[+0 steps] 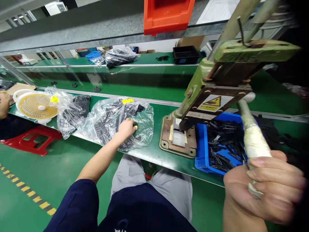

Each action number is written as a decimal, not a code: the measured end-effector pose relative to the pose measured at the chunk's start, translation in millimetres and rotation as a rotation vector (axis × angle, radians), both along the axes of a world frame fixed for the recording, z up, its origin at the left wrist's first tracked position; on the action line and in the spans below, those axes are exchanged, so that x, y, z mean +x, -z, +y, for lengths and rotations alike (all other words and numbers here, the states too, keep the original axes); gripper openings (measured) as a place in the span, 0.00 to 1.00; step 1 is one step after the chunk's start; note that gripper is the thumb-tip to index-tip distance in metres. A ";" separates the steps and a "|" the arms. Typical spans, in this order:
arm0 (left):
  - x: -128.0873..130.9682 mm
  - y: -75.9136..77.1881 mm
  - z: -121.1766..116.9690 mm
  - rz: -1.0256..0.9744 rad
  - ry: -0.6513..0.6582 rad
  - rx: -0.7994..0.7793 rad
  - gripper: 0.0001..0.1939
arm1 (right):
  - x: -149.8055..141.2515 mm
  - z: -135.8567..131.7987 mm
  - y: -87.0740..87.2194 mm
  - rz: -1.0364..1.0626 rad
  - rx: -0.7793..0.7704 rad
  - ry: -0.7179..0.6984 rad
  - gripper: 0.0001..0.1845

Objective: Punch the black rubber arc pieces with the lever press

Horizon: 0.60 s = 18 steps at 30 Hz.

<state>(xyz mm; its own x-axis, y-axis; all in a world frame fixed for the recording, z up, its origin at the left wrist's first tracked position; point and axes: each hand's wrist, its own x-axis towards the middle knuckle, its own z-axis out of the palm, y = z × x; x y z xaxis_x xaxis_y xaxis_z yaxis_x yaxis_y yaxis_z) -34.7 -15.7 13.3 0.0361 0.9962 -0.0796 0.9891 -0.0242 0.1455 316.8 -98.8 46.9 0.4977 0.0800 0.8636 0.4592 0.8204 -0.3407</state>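
Observation:
My right hand (264,187) is wrapped round the white-taped lever handle (253,137) of a green hand press (217,80) at the right. Its brown base plate (177,138) carries a small white piece under the ram. My left hand (126,128) reaches left into a clear plastic bag (106,122) of black parts, its fingers curled round a small black part. A yellow fingertip cover shows on that hand.
A blue tray (201,148) of black parts sits right of the press. A second bag of black parts (72,112) and a small white fan (36,106) lie further left, near another person's arm (4,106). An orange bin (166,14) hangs overhead. A red stool (31,140) stands below.

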 end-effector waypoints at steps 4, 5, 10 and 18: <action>-15.2 6.1 1.2 0.092 -0.062 -0.074 0.14 | -4.2 1.6 -6.0 -0.113 0.288 -0.137 0.28; -13.9 7.6 2.0 0.083 -0.061 -0.086 0.12 | -4.4 0.2 -6.8 -0.107 0.258 -0.135 0.27; 2.2 11.9 2.4 -0.014 -0.043 -0.051 0.07 | -7.0 -10.0 -8.9 -0.125 0.174 -0.118 0.22; 29.0 17.4 -11.2 0.040 0.152 0.009 0.11 | -13.3 -19.5 -14.1 -0.116 0.088 -0.106 0.22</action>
<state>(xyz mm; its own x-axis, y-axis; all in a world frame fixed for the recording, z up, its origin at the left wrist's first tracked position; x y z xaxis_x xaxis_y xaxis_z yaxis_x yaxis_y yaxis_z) -5.7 -26.9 -4.2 0.1839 0.9801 -0.0754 0.9789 -0.1756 0.1050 303.5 -118.3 61.0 0.3875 0.0484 0.9206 0.4009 0.8904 -0.2156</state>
